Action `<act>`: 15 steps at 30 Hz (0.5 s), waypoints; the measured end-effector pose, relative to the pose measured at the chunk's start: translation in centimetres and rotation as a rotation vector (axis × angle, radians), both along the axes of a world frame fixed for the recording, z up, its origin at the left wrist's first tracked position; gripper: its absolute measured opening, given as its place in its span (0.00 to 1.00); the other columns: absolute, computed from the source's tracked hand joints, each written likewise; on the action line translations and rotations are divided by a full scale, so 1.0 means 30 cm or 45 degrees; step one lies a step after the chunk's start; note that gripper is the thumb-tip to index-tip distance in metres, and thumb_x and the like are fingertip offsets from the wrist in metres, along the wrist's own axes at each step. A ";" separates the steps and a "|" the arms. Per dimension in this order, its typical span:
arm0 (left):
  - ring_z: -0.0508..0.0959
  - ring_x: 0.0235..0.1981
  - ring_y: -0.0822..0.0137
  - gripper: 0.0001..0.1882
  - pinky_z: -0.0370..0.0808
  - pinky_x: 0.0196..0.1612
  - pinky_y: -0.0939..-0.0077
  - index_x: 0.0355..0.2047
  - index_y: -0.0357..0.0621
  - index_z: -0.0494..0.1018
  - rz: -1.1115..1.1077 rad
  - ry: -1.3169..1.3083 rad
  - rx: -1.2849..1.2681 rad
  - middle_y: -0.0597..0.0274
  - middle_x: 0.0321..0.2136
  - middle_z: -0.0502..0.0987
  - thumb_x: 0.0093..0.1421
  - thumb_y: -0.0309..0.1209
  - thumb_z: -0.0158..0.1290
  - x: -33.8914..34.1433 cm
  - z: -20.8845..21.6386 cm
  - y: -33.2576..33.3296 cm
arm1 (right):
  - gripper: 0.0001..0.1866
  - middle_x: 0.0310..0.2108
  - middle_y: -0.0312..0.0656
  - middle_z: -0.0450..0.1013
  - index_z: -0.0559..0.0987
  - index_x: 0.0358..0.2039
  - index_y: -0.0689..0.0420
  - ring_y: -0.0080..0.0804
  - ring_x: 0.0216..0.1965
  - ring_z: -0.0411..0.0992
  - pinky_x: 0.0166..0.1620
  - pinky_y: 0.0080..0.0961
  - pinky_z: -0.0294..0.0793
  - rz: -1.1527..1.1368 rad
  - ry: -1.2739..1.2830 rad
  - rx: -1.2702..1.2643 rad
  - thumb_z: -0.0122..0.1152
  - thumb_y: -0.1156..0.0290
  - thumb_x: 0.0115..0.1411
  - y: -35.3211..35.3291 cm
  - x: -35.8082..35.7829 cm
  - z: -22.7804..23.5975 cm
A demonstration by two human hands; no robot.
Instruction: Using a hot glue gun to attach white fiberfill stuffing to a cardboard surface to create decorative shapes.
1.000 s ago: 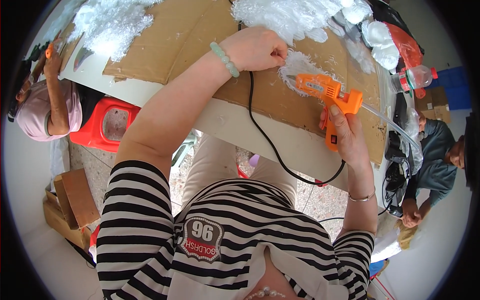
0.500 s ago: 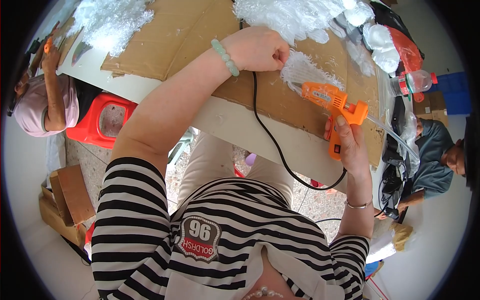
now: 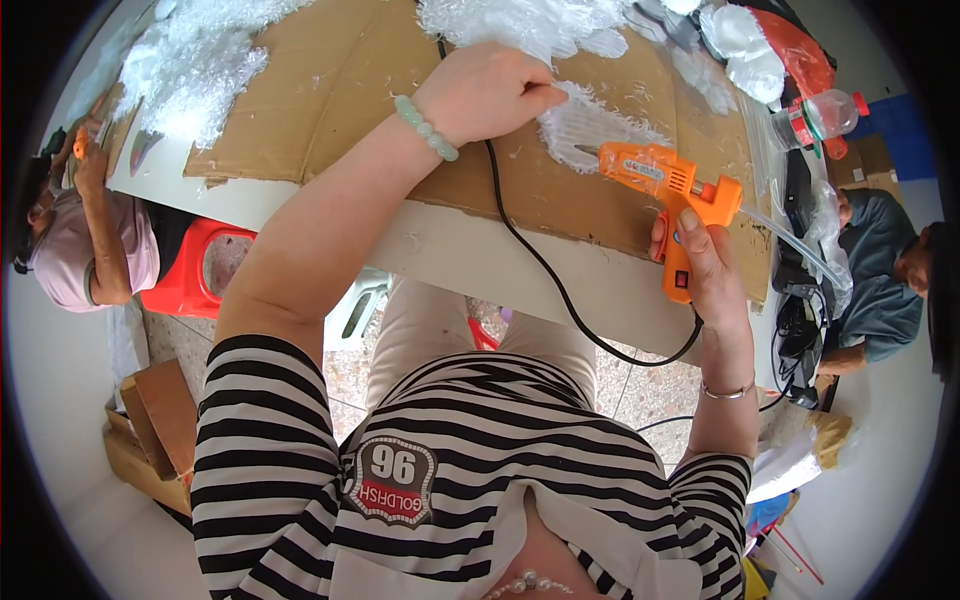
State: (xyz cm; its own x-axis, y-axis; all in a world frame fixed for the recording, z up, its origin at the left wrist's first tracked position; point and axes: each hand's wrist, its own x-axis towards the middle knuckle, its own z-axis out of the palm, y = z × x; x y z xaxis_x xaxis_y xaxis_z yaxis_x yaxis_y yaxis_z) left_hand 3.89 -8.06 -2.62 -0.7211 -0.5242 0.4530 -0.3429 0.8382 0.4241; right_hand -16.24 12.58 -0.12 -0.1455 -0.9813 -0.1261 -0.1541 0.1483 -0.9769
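My right hand (image 3: pixel 708 262) is wrapped round the handle of an orange hot glue gun (image 3: pixel 650 168). A clear glue stick (image 3: pixel 790 240) sticks out of its back end, and its metal nozzle points left. Under and beside the nozzle lies a white fringed mesh piece (image 3: pixel 598 118), flat on the cardboard (image 3: pixel 400 110). My left hand (image 3: pixel 490 92), below a green bead bracelet, has its fingers curled and pinched at the mesh piece's upper left edge. Most of those fingertips are hidden. From the gun's handle a black cable (image 3: pixel 545 275) loops over the table edge.
Piles of white mesh (image 3: pixel 200 75) lie at the far left and far middle (image 3: pixel 525 25). A plastic bottle (image 3: pixel 825 118) and a red bag (image 3: pixel 790 50) are at the right. A red stool (image 3: pixel 190 275) and a co-worker (image 3: pixel 100 240) are left; another person (image 3: pixel 880 270) is right.
The whole view has shifted slightly. The glue gun's nozzle tip now shows more plainly beside the mesh piece. My left hand remains at the piece's edge, and the right still grips the gun.
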 end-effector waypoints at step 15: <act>0.71 0.31 0.62 0.11 0.68 0.38 0.69 0.27 0.45 0.73 -0.357 0.006 -0.091 0.63 0.24 0.71 0.42 0.31 0.61 0.019 0.045 0.058 | 0.25 0.30 0.37 0.69 0.70 0.40 0.61 0.24 0.31 0.68 0.37 0.21 0.67 0.109 0.017 0.033 0.49 0.48 0.60 -0.018 -0.002 0.006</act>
